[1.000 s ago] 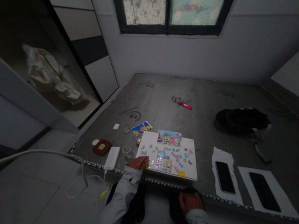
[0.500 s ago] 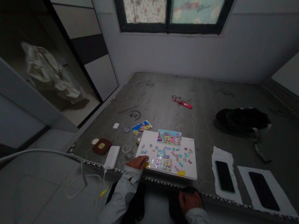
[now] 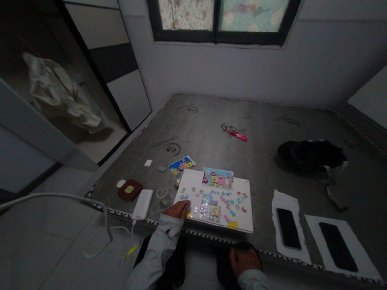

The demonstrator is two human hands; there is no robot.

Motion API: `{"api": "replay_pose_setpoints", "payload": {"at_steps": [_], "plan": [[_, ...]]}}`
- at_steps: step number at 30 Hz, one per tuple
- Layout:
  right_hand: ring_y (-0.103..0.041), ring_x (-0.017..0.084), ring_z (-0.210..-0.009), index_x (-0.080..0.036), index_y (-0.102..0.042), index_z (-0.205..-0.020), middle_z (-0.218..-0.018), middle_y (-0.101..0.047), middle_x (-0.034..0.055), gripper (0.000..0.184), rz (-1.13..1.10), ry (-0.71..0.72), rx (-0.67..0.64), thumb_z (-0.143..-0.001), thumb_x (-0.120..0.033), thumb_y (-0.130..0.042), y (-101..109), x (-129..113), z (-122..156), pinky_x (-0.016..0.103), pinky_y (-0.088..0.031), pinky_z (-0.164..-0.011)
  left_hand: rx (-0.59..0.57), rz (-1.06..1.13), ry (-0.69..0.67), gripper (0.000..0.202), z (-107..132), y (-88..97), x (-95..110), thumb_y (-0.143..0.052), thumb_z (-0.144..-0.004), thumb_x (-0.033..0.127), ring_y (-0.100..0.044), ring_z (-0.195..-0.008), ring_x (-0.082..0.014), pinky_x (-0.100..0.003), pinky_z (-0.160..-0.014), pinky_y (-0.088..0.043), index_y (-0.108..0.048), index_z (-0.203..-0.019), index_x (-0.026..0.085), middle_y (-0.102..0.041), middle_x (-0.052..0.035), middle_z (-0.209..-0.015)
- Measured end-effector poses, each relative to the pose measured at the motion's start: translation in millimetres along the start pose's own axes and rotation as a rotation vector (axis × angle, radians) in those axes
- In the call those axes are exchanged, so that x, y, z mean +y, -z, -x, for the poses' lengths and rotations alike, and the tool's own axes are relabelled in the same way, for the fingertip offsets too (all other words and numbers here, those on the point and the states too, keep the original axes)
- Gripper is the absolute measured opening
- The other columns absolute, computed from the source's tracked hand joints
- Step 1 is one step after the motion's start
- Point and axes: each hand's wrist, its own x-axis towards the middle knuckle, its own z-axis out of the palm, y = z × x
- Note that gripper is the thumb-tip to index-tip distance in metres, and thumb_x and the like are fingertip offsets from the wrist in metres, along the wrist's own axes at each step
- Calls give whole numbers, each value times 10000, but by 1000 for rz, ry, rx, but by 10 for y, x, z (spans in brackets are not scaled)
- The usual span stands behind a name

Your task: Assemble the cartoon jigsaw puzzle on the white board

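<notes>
My left hand (image 3: 177, 209) rests at the near left corner of a white board (image 3: 250, 210), its fingers pressed together; whatever lies between them is too small to make out. Loose jigsaw pieces (image 3: 231, 202) are scattered over the board. Near its front edge lies a partly joined puzzle section (image 3: 210, 209), just right of that hand. A cartoon picture card (image 3: 217, 178) lies along the board's far side, and a yellow piece (image 3: 232, 224) at its near right. My right hand (image 3: 245, 260) rests on my knee with the fingers curled, apart from the board; nothing shows in it.
Left of the board are a second picture card (image 3: 181, 166), a white power bank (image 3: 143, 204) with a cable, a brown case (image 3: 129, 190) and a clear tape roll (image 3: 161, 193). Two phones (image 3: 288, 228) lie on white paper at right. A black bag (image 3: 311, 156) and red packet (image 3: 235, 134) lie farther back.
The whole view has shifted slightly. Both hands keep the same places and poses, and the pieces on the board show no clear movement.
</notes>
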Motion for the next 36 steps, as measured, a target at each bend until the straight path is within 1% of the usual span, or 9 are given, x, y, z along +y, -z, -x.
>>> {"api": "replay_pose_setpoints", "payload": {"at_steps": [4, 7, 12, 16, 18, 23, 28, 31, 36], "plan": [[-718, 227, -890, -219, -806, -914, -945, -782, 103, 514, -2, 0, 1, -1041, -328, -319, -6, -1, -1, 391, -385, -934, 40, -4, -7, 280, 13, -87, -81, -515, -1015, 310, -746, -989, -198, -303, -851, -605, -762, -1127, 239, -771, -63, -1117], [-716, 219, -884, -215, -803, -917, -937, -783, 95, 540, -9, 6, 6, -1049, -329, -292, -4, 0, 2, 392, -383, -939, 47, -26, -18, 302, 11, -94, -86, -486, -1023, 295, -746, -988, -195, -303, -838, -604, -757, -1140, 233, -772, -65, -1109], [-713, 223, -912, -212, -794, -916, -956, -782, 92, 529, -9, 15, 7, -1048, -328, -295, 7, -1, 7, 403, -371, -940, 37, -49, -46, 315, 3, -8, 1, -476, -1010, 255, -742, -994, -193, -299, -832, -600, -754, -1152, 216, -773, -67, -1103], [-711, 225, -919, -218, -793, -919, -962, -782, 89, 523, -11, 13, 2, -1050, -323, -298, 6, -2, 9, 402, -367, -942, 32, -57, -15, 308, 10, 77, 109, -503, -1018, 298, -732, -1034, -196, -292, -830, -595, -732, -1212, 230, -761, -60, -1149], [-713, 234, -919, -217, -794, -918, -966, -782, 92, 530, -14, 8, -3, -1051, -326, -293, 3, 0, 8, 410, -367, -939, 21, -56, 7, 306, 14, 87, 125, -509, -1019, 312, -731, -1036, -198, -298, -846, -593, -729, -1218, 237, -759, -57, -1155], [-713, 227, -908, -221, -797, -916, -951, -781, 94, 516, -18, 6, -8, -1045, -325, -308, 0, 7, 0, 406, -359, -944, 0, -16, -3, 289, 22, -1, 6, -512, -1015, 299, -735, -1008, -193, -313, -903, -588, -739, -1185, 239, -759, -60, -1157], [-708, 231, -919, -215, -798, -928, -969, -780, 97, 525, -9, 13, -7, -1046, -323, -298, -7, 3, -5, 407, -360, -948, -8, 34, 1, 273, 12, -69, -87, -528, -1011, 319, -738, -983, -201, -308, -836, -593, -757, -1122, 221, -768, -66, -1108], [-708, 238, -917, -208, -801, -934, -964, -779, 108, 532, 4, 9, -3, -1045, -325, -294, -11, 1, -5, 411, -363, -953, -23, 50, 25, 271, -6, -23, -33, -548, -1004, 334, -735, -972, -219, -311, -814, -585, -767, -1098, 205, -768, -78, -1088], [-717, 245, -899, -212, -799, -912, -940, -779, 104, 541, 18, 9, -2, -1045, -324, -286, -16, 6, -4, 417, -381, -931, -114, 34, 111, 293, -39, 152, 174, -541, -1012, 331, -714, -1030, -229, -309, -872, -546, -756, -1143, 180, -757, -86, -1156]]}}
